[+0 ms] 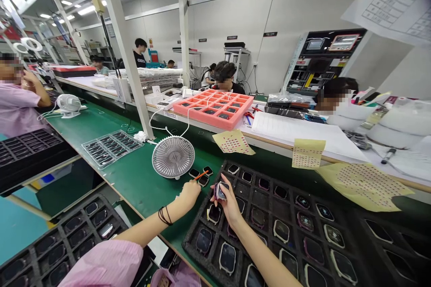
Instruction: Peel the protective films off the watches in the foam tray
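Observation:
My left hand (189, 195) is closed around an orange stick (202, 175), whose tip points right over several small dark watch faces (203, 180) lying on the green table. Just to the right, my right hand (227, 202) grips a watch case (221, 190) between thumb and fingers, above the left part of a black foam tray (188, 242). The tray's compartments hold many square watch cases, some silver-rimmed and some purple-rimmed. My right forearm covers part of the tray.
A white fan (173, 157) stands behind my left hand, with a clear plastic tray (112, 148) further left. Another foam tray (32, 251) lies lower left. A red divided tray (215, 119) and yellow dotted sheets (309, 153) are on the shelf. People sit beyond it.

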`<state>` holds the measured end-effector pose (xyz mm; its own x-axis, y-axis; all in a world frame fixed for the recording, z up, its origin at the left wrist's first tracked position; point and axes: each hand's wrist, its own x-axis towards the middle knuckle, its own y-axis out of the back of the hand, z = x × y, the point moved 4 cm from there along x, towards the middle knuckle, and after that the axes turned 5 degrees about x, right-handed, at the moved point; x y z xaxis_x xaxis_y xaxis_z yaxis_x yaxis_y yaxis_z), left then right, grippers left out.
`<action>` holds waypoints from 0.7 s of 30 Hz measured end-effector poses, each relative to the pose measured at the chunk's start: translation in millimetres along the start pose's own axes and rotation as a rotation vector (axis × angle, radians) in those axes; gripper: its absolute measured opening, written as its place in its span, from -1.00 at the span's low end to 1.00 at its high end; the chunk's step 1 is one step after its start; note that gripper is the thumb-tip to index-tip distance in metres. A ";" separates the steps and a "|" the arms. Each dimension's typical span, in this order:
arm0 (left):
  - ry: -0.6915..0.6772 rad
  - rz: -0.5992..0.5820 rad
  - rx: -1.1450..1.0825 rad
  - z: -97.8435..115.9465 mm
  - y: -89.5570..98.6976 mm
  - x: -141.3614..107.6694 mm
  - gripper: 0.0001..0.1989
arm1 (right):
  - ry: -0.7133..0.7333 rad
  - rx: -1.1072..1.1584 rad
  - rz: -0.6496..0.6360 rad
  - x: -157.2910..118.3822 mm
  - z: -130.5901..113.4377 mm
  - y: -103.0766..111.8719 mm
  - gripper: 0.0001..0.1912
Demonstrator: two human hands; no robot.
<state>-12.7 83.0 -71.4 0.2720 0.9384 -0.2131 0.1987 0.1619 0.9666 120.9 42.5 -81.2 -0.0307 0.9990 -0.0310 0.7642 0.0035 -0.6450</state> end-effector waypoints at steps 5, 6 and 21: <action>0.007 0.015 -0.001 8.1 -6.7 4.4 -0.66 | 0.016 -0.003 -0.002 0.5 1.2 1.0 -0.25; 0.003 0.026 -0.006 7.1 -6.4 4.6 -0.66 | 0.017 -0.003 -0.001 0.8 1.2 1.2 -0.24; -0.210 0.225 -0.171 0.0 2.8 -10.3 -0.82 | -0.002 0.011 0.017 1.2 0.1 1.8 -0.24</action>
<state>-14.9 73.8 -66.5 0.4821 0.8761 0.0004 -0.0442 0.0239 0.9987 122.2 43.7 -82.5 -0.0195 0.9989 -0.0436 0.7575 -0.0137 -0.6527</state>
